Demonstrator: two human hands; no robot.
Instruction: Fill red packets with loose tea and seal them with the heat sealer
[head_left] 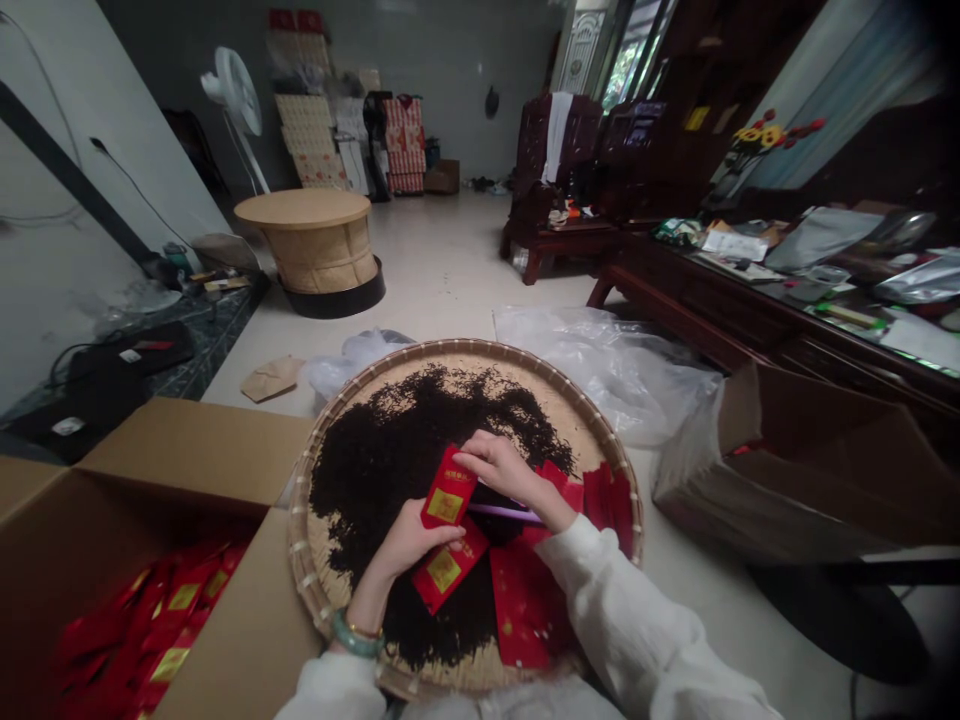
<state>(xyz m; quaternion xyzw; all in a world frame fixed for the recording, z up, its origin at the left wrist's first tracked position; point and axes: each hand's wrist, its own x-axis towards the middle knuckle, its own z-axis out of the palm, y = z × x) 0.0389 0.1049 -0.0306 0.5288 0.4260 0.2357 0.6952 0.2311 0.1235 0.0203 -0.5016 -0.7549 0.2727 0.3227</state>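
My left hand [412, 540] grips the lower part of a small upright red packet [450, 490] with a gold panel. The fingers of my right hand [495, 465] pinch its top edge. Just under my left hand is a second red packet [454, 570], tilted; whether my fingers also hold it, I cannot tell. Both hands are over a round woven bamboo tray [301, 545], on which dark dried leaves [375, 440] are spread. A thin purple tool [504, 513] shows partly beneath my right wrist. More red packets [525, 600] lie in the tray's right side.
At left stands an open cardboard box [217, 450] full of red packets [180, 597]. Another carton [810, 460] is at right, beside clear plastic sheeting [607, 370]. Beyond are a round bamboo stand [304, 208], a white fan [238, 90] and a cluttered dark wooden table [675, 300].
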